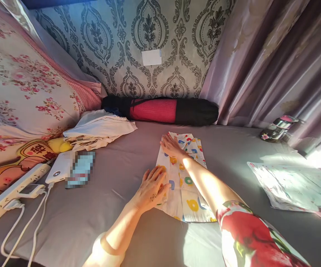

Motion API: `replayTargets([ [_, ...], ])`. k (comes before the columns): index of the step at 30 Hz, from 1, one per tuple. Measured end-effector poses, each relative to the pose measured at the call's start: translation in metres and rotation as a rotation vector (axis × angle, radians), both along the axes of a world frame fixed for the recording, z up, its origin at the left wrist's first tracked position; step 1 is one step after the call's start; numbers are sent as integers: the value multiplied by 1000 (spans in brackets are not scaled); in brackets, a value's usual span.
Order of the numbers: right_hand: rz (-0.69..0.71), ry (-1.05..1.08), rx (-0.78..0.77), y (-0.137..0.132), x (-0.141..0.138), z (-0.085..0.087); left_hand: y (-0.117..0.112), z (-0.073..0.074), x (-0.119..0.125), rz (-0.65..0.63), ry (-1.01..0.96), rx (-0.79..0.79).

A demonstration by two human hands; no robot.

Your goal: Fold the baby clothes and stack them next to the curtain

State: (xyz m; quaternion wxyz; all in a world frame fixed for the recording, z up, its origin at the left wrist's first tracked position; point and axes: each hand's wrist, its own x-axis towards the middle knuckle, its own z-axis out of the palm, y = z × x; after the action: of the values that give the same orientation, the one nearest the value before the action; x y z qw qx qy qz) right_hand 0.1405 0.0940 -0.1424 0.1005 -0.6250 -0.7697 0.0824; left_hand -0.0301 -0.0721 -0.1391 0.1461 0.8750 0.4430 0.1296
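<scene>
Printed cloth lies on your side of black-and-red roll, long axis toward it. Your right hand nearer roll, left hand farther; both flat on cloth, fingers extended, nothing clasped.

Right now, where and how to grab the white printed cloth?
Probably pinch the white printed cloth by its near edge, coming from the near side: it lies flat with that edge uncovered, while the left hand rests on its left side, the right hand on its far end.

white cloth, colourful print | folded | lying flat | on grey sheet
</scene>
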Motion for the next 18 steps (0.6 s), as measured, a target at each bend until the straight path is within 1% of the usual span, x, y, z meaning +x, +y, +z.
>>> replayTargets([
  [2, -17, -13, 8, -11, 4, 1, 0, -2, 1, 41, -5, 22],
  [5, -44, -35, -4, -21, 10, -3, -1, -10, 0, 40, 23, 22],
  [8, -64, -40, -6, -23, 14, -11, -2, -18, 0, 12, 86, -20],
  [10, -73, -33, -10, -22, 14, -14, -2, -20, -1, 7, 111, -32],
  [13, -76, -32, -26, -21, 13, -14, -1, -21, -2, -3, 90, -2],
  [18, -87, -40, -37, -21, 12, -14, 2, -18, -4, -20, 44, 25],
])
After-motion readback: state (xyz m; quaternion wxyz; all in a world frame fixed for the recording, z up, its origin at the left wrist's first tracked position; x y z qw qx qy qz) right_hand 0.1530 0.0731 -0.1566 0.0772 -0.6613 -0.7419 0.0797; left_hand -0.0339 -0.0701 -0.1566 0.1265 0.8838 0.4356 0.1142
